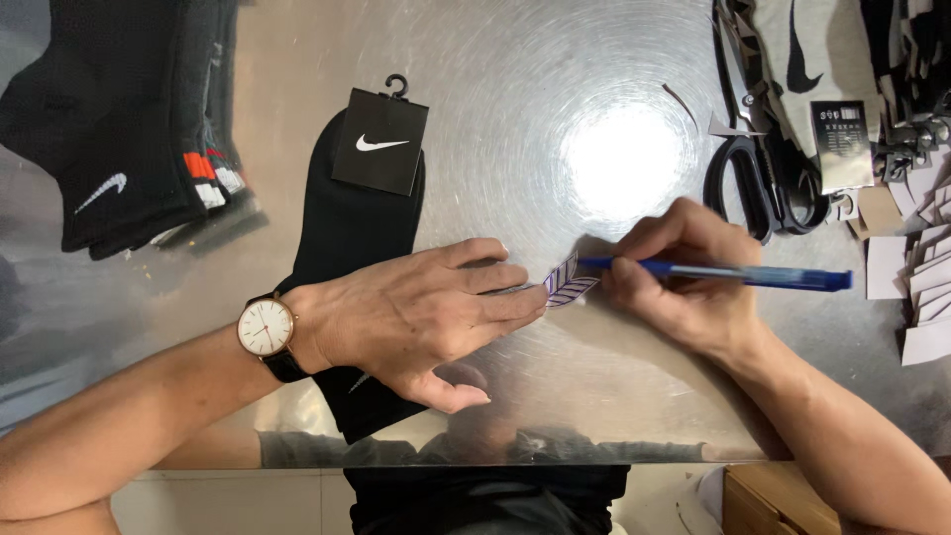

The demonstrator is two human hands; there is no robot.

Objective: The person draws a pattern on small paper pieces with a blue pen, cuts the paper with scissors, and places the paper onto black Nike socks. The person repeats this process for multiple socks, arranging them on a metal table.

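My left hand (pixel 421 312) lies over a black sock (pixel 347 228) and pinches a small white tag with purple lines (pixel 569 282) at its fingertips. A black card header with a hook (pixel 380 139) tops the sock. My right hand (pixel 684 277) holds a blue pen (pixel 733 273) sideways, its tip end at the tag. A round white-faced wristwatch (pixel 266 327) is on my left wrist. Both hands rest on a shiny metal table (pixel 555 119).
A stack of black socks (pixel 119 129) lies at the far left. Large black scissors (pixel 758 168) sit at the upper right beside grey socks (pixel 822 59) and several small paper cards (pixel 926 287). A wooden box corner (pixel 773 495) shows below the table edge.
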